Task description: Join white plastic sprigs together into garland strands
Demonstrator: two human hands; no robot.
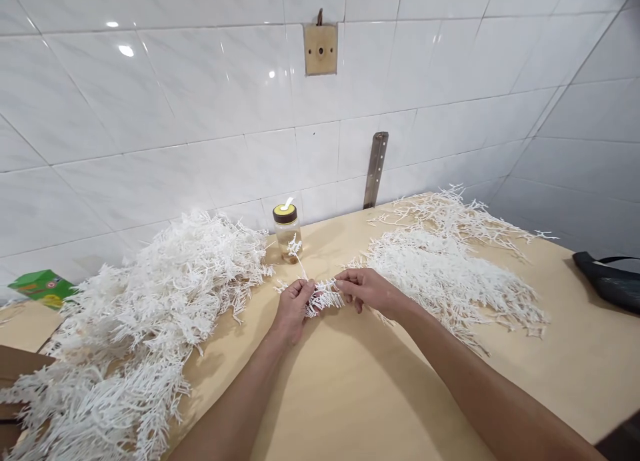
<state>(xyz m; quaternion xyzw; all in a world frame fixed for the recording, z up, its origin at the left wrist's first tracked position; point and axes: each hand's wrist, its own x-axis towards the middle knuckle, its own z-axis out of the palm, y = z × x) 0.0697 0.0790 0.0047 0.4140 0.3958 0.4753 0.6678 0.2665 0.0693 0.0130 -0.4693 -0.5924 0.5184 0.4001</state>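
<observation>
My left hand (294, 306) and my right hand (365, 289) meet over the middle of a pale wooden table (350, 394). Both are closed in a pinch on one small white plastic branch piece (325, 294), whose thin sprig sticks up towards a jar. A big fluffy heap of the same white plastic branches (145, 321) lies to the left of my left hand. A flatter spread of white branches (450, 268) lies to the right, just behind my right hand.
A small clear jar with a dark lid (287, 231) stands by the white tiled wall. A metal strip (375, 170) leans on the wall. A green box (43, 288) sits far left, a black bag (610, 281) at the right edge.
</observation>
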